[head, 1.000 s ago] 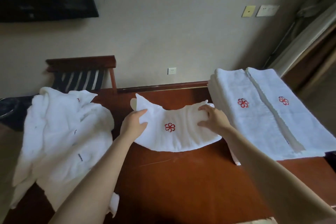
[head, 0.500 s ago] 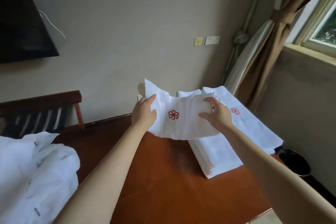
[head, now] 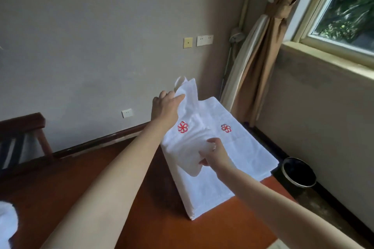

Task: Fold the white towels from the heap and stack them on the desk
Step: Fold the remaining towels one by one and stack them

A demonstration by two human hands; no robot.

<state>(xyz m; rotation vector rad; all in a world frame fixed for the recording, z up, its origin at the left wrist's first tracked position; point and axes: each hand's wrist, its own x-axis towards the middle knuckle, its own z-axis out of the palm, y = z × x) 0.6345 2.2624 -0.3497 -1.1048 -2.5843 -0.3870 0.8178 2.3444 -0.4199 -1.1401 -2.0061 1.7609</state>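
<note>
I hold a folded white towel point(head: 187, 137) with a red flower mark over the stack of folded white towels point(head: 232, 159) at the right end of the desk point(head: 105, 184). My left hand point(head: 165, 107) grips the towel's far end, which sticks up above the stack. My right hand point(head: 214, 154) pinches its near end. The towel sags between my hands and touches the stack's left half. A sliver of the white towel heap point(head: 7, 222) shows at the lower left edge.
A black waste bin point(head: 298, 172) stands on the floor right of the desk. A dark wooden rack point(head: 22, 133) is at the left by the wall. Curtains point(head: 261, 54) and a window sill point(head: 327, 56) fill the right side.
Both hands carried the folded towel to the right, from the desk's middle to over the stack. My view swung right with it, so the heap has nearly left the frame.
</note>
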